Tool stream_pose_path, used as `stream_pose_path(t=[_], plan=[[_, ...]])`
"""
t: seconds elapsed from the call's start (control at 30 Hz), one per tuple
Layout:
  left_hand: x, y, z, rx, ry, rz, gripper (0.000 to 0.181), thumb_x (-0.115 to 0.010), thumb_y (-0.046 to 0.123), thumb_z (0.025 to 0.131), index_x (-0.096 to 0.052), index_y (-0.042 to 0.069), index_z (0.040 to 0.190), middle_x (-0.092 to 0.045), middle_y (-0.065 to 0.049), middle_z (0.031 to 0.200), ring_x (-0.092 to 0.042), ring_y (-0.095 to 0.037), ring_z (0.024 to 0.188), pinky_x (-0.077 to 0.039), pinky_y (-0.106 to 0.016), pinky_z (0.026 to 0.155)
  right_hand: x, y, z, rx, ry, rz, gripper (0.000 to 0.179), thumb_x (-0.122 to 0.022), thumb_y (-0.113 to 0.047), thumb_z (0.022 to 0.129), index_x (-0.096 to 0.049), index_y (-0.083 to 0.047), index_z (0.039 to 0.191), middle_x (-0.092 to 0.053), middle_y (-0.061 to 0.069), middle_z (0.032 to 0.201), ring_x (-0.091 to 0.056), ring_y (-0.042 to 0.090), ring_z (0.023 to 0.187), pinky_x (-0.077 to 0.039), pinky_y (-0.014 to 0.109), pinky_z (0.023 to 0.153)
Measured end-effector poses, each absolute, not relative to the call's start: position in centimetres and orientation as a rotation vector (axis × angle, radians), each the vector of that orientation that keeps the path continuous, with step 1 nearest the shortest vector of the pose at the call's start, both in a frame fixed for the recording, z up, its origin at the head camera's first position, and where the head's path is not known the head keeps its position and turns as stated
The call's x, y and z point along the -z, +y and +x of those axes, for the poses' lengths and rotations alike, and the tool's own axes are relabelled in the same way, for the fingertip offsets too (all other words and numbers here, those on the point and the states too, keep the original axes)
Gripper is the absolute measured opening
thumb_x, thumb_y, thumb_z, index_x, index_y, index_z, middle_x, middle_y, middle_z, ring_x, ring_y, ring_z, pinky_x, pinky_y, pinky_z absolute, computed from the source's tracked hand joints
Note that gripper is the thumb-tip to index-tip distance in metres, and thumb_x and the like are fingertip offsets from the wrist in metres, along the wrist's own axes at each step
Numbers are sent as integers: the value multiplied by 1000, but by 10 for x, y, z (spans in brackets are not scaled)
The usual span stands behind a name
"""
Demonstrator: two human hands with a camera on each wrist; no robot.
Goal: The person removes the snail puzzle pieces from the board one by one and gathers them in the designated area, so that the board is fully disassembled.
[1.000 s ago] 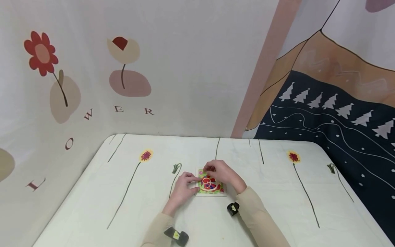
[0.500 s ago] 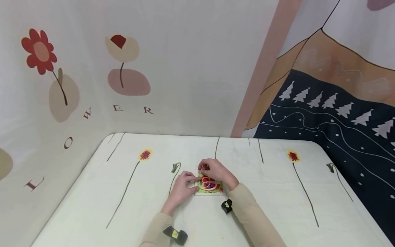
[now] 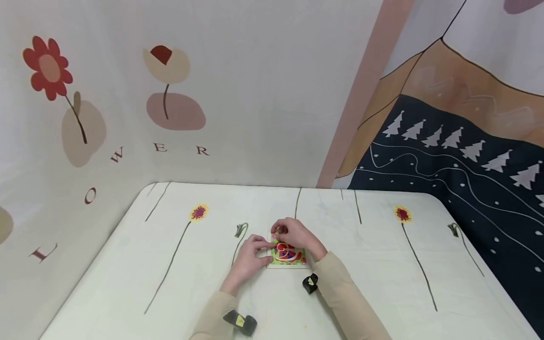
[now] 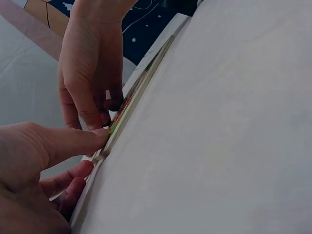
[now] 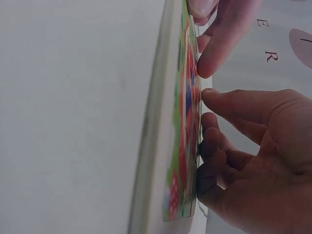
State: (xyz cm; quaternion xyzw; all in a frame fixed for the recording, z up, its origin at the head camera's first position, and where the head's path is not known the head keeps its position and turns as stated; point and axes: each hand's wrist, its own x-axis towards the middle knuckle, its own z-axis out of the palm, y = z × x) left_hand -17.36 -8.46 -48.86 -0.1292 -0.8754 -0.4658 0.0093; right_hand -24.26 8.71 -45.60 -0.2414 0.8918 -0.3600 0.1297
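A small square picture board [image 3: 290, 257] with a pale rim and a bright red, green and blue picture lies flat on the white table. My left hand [image 3: 250, 257] is at its left side, one straight finger reaching onto the picture and the thumb at the near left edge. In the left wrist view, a left fingertip [image 4: 101, 135] presses the board's corner. My right hand [image 3: 295, 233] is over the far left corner with bent fingers. In the right wrist view, the right thumb [image 5: 229, 102] and curled fingers meet the picture; I cannot tell whether they pinch a piece.
The white table cover [image 3: 191, 274] has printed flowers and stems. Behind the table hangs a pale cloth [image 3: 255, 94] with flowers and letters, and a dark blue cloth section [image 3: 425, 160] with white trees stands at right. Black wrist cameras [image 3: 240, 323] sit on both sleeves.
My right hand has slid left across the board to its far left corner, uncovering the picture's right side. The left hand keeps its place on the board. The head view shifts slightly.
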Motion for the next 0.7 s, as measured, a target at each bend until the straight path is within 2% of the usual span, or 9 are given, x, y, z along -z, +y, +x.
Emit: stream_pose_path(t=[0.43,0.7], plan=[[486,-84,-173,1454,-2748,-413,31,-78,2,73,-74,5,104,-54,-9,104,-51,-31,101,-40,-51,91,458,93,-241,1059,2549,-708,21,-62,4,88,-63,-9,104,-47,8,99,-45,19,85,-41,33,73],[489,-86,-175,1471,-2749,-384,30,-77,1,73,-74,4,103,-54,-7,103,-52,-29,100,-40,-50,91,459,93,-238,1161,2498,-715,24,-59,6,89,-61,-7,109,-58,9,106,-52,18,86,-45,34,78]])
